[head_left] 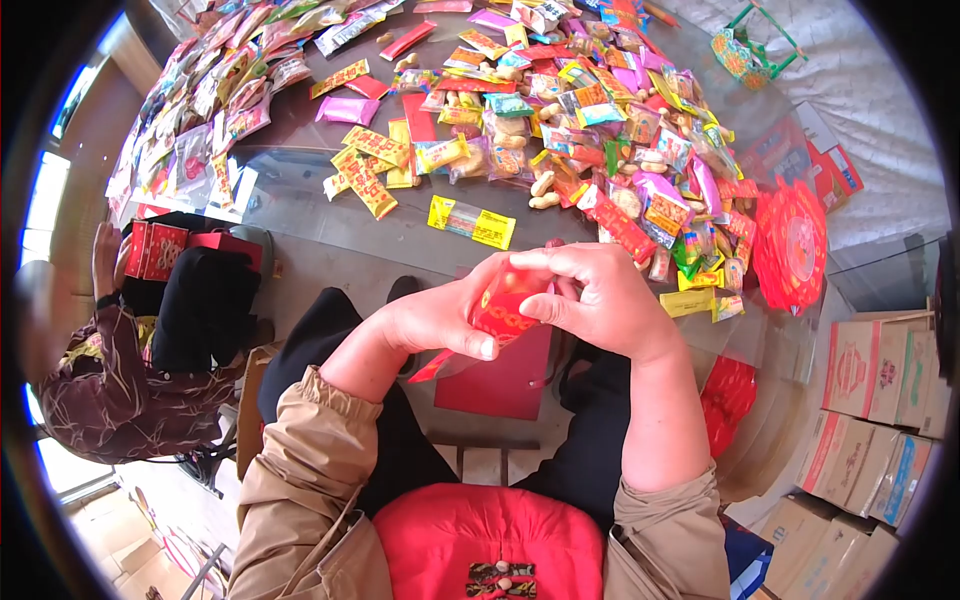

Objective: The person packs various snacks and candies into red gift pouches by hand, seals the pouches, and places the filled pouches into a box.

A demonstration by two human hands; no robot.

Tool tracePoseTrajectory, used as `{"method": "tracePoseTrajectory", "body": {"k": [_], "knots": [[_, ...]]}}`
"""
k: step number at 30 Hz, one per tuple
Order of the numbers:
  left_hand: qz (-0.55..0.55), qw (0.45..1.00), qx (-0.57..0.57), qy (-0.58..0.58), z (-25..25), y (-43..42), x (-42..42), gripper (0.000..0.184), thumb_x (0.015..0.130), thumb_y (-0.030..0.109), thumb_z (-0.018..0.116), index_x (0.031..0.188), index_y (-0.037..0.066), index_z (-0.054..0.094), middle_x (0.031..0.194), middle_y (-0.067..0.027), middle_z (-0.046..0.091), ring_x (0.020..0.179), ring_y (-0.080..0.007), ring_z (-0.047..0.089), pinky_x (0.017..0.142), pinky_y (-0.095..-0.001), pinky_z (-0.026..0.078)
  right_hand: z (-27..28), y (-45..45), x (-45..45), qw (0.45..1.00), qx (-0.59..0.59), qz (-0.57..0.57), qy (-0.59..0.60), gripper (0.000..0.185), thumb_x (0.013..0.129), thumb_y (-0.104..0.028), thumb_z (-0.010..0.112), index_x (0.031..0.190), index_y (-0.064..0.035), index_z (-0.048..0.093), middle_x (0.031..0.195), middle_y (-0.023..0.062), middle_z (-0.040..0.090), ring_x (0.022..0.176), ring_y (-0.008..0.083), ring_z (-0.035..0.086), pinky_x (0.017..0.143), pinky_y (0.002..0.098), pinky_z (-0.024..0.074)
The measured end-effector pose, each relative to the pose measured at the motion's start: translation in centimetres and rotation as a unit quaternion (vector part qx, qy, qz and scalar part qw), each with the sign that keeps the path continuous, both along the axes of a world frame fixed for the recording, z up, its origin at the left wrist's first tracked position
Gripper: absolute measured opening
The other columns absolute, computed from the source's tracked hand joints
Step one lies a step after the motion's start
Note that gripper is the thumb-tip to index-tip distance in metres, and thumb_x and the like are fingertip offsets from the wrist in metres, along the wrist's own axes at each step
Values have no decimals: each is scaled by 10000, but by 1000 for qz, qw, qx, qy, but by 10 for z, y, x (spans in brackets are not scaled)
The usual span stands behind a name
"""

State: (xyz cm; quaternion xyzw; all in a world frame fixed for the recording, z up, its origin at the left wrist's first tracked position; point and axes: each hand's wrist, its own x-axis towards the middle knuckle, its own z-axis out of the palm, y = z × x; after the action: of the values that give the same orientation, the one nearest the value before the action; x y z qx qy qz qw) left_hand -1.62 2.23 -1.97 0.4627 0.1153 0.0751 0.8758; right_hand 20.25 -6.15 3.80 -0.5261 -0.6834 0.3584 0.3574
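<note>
Both hands meet over the near edge of the table, around a red packet with gold print (503, 308). My left hand (437, 312) is closed on its left side, thumb lying across the front. From the right, my right hand (597, 297) pinches the packet near its top, fingers curled. A clear flap and a red corner stick out below my left hand. Just beyond the hands lies a yellow wrapped stick (472, 222). Wrapped candies and peanuts (543, 200) are heaped at the upper right of it.
Colourful packets (215, 110) cover the table's far left. Red bags (790, 245) lie at the right edge, a small green-handled basket (742, 58) at the back right. Cardboard boxes (865, 440) are stacked at right. Another person (130, 385) sits at left beside a red box (155, 250).
</note>
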Motion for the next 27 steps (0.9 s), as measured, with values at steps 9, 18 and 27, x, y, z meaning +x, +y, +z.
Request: {"method": "tracePoseTrajectory", "body": {"k": [9, 18, 27], "knots": [[-43, 998, 28, 31, -4, 1, -2, 1356, 589, 488, 1009, 1596, 56, 211, 1463, -87, 491, 1358, -206, 462, 1146, -380, 362, -22, 6, 19, 978, 24, -205, -18, 202, 896, -137, 765, 1076, -51, 738, 868, 111, 725, 760, 217, 714, 715, 318, 555], [-47, 998, 24, 34, 4, 1, -2, 1308, 621, 504, 992, 1581, 54, 226, 1449, -70, 475, 1357, -193, 447, 1138, -375, 361, -32, 14, 7, 984, 78, -122, -106, 232, 856, -59, 750, 1082, -28, 704, 981, 104, 670, 873, 252, 684, 773, 361, 546], [-28, 1000, 5, 11, 3, 3, -4, 1294, 623, 481, 993, 1579, 62, 229, 1511, -68, 400, 1426, -190, 360, 1203, -387, 273, 2, 1, 2, 994, 51, -47, 83, 346, 890, -324, 823, 1055, -28, 754, 947, 36, 701, 760, 100, 581, 670, 251, 455]]}}
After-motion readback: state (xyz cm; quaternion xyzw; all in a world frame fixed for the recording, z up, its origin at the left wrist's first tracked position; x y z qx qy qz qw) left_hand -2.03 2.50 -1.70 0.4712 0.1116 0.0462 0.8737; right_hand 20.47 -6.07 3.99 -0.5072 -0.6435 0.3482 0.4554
